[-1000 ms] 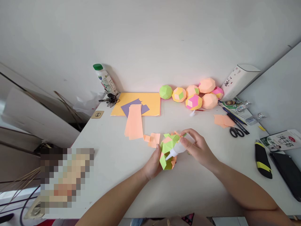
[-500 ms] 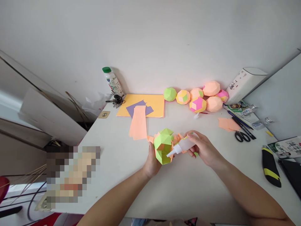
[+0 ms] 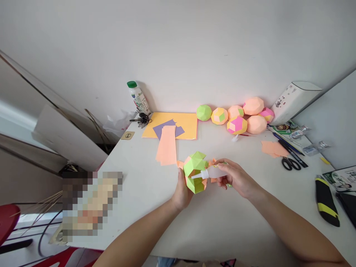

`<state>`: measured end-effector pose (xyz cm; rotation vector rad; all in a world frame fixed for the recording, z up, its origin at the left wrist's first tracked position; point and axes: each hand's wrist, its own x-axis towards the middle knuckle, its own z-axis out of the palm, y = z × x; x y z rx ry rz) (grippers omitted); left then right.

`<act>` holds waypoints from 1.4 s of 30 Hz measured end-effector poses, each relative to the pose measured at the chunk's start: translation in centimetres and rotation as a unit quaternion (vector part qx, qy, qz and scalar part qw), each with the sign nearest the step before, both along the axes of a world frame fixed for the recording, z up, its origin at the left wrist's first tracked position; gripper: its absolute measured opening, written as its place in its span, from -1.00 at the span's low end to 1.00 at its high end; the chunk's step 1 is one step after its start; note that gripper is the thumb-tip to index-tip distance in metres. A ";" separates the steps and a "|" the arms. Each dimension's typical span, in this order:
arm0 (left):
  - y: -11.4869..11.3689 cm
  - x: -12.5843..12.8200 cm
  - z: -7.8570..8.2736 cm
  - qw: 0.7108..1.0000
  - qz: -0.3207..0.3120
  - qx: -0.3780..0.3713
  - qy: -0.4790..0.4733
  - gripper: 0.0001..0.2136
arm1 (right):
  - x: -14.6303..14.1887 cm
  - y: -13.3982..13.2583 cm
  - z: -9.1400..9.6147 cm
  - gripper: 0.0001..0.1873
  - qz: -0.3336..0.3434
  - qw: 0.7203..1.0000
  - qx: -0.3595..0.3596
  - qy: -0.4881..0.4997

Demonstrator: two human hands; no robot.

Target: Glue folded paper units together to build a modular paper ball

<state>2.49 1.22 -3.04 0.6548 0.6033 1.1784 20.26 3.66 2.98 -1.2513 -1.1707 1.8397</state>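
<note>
My left hand (image 3: 182, 190) is closed around a half-built faceted paper ball (image 3: 198, 163), green with some peach pieces and an open hollow facing me. In my right hand (image 3: 235, 176) is a white glue bottle (image 3: 217, 171), tipped almost level. Its nozzle points left, over the ball's opening; whether the tip touches the paper I cannot tell. Peach paper pieces (image 3: 213, 180) lie behind and below the bottle, partly hidden by my right hand. Left of the ball, a stack of peach paper strips (image 3: 168, 146) lies on the table.
Finished paper balls (image 3: 237, 125) line the wall. Purple paper (image 3: 160, 129) rests on a yellow sheet (image 3: 186, 126), near keys (image 3: 143, 119) and a green-capped bottle (image 3: 139, 100). To the right are scissors (image 3: 291, 163), peach scraps (image 3: 274, 148) and a black-and-yellow cutter (image 3: 326, 200).
The glue bottle has turned flatter, and its nozzle has moved left and up across the ball's opening. My left hand still holds the ball. The whole view has shifted slightly.
</note>
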 end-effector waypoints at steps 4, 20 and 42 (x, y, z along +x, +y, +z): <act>0.0 0.0 -0.1 1.000 -0.002 0.009 0.011 -0.32 | 0.0 0.0 -0.1 -0.71 0.003 1.000 -0.005 -0.002; -0.1 -0.1 -0.3 1.000 -0.003 -0.005 0.005 -0.32 | -0.2 0.1 -0.4 -0.66 0.032 0.999 -0.017 0.000; -0.1 -0.2 -0.3 0.999 -0.023 -0.019 -0.012 -0.33 | 0.2 0.3 -0.4 -0.65 0.071 0.996 -0.049 0.028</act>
